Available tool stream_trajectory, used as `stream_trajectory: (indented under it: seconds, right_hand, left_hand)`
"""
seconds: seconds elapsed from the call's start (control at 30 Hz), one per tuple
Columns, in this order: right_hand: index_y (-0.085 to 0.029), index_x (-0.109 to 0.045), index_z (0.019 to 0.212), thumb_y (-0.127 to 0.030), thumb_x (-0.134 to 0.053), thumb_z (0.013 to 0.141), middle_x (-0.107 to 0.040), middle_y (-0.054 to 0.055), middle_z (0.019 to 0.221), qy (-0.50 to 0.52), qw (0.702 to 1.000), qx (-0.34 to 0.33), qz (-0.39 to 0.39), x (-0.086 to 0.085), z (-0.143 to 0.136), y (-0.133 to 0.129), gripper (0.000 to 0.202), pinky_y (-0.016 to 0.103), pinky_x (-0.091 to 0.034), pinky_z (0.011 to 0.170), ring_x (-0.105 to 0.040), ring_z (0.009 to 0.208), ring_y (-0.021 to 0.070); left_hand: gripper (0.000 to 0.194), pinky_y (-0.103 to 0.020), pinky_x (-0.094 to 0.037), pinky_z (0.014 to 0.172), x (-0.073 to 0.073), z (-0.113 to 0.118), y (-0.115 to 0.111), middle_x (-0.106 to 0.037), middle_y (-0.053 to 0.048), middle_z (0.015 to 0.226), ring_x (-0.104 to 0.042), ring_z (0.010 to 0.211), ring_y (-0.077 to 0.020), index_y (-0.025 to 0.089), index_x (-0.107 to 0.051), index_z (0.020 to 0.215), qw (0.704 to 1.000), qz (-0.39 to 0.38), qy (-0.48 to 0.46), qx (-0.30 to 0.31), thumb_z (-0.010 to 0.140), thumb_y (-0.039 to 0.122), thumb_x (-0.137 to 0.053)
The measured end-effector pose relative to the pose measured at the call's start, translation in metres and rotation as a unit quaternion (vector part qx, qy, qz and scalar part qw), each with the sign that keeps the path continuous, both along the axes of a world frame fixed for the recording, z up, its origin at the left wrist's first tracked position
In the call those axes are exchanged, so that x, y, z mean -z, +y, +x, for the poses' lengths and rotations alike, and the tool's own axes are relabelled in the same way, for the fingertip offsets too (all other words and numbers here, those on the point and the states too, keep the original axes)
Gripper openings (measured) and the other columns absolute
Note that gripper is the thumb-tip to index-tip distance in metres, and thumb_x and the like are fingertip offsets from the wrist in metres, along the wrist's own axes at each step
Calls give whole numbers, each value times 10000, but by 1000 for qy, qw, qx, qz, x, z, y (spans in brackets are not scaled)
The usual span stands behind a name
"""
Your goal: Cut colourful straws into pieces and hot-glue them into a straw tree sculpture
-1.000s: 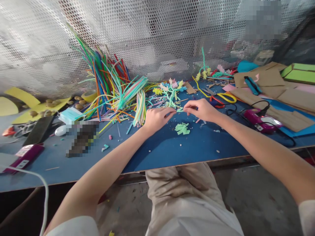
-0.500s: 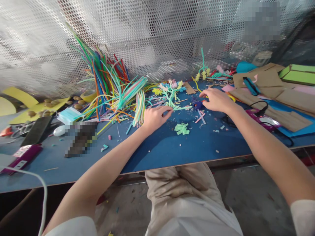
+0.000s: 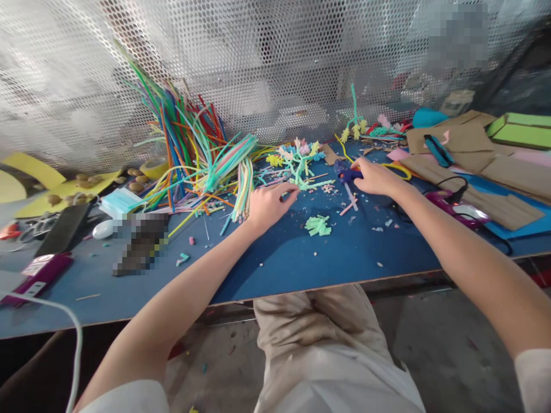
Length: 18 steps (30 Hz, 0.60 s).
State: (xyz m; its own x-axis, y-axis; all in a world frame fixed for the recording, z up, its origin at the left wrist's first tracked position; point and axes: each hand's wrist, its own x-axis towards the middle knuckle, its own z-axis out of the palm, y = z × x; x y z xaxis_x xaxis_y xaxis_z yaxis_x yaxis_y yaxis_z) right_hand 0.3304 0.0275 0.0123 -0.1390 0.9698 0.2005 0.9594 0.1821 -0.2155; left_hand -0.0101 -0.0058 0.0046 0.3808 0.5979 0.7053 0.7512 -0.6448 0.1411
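My left hand [image 3: 270, 207] is closed in a pinch at the lower end of a green pipe-cleaner branch [image 3: 299, 166] with yellow, pink and blue tufts. My right hand [image 3: 375, 176] has its fingers wrapped round a dark blue glue gun [image 3: 343, 171], just right of the branch. Below the gun, a translucent stick [image 3: 349, 194] and a pink piece cross on the table. A small heap of short light-green pieces [image 3: 318, 225] lies between my forearms.
Bundled pipe cleaners [image 3: 232, 160] stand at the left against a perforated metal screen [image 3: 297, 57]. Cardboard sheets [image 3: 508, 160] and a purple power strip [image 3: 456, 210] with cables lie at the right. Further left are a face mask [image 3: 123, 202] and a white mouse [image 3: 103, 229].
My right hand has closed round the glue gun, which now sits slightly higher and turned. My left hand has shifted a little to the left, still at the branch.
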Motion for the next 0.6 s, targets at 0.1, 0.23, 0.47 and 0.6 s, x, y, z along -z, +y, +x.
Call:
stream_trajectory:
  seconds: [0.1,0.23,0.47,0.6]
  right_hand:
    - [-177,-623,1340,-420,-573,911,-764,189,1159,72,994,66,55,-4,-3,-1,495,480,-556,860,-717,1041,393]
    - [-173,-706,1237,-530,-480,994,-762,199,1181,125,980,61,140,-11,-7,-4,488,496,-542,951,-691,1147,400]
    - [-186,-758,1153,-602,-482,1012,-777,160,1140,173,963,-27,204,-21,-17,-17,519,443,-532,960,-704,1103,354]
    - [-209,-752,998,-666,-514,991,-773,135,981,186,962,-60,192,-21,-20,-23,516,430,-524,883,-708,981,334]
  left_hand:
    - [163,-245,-494,656,0,-1,0,-836,43,998,-738,693,-129,312,-816,1020,1000,-8,1,-4,1001,383,-671]
    - [155,-248,-493,651,0,-2,1,-835,41,1010,-737,695,-132,314,-814,1018,1000,-20,10,-6,997,374,-672]
    - [141,-266,-485,620,2,-2,5,-834,43,954,-738,693,-158,326,-817,1023,999,-35,27,-15,969,373,-695]
    - [151,-265,-480,619,3,-4,6,-835,42,989,-722,676,-149,333,-812,1038,998,-46,39,-16,983,383,-680]
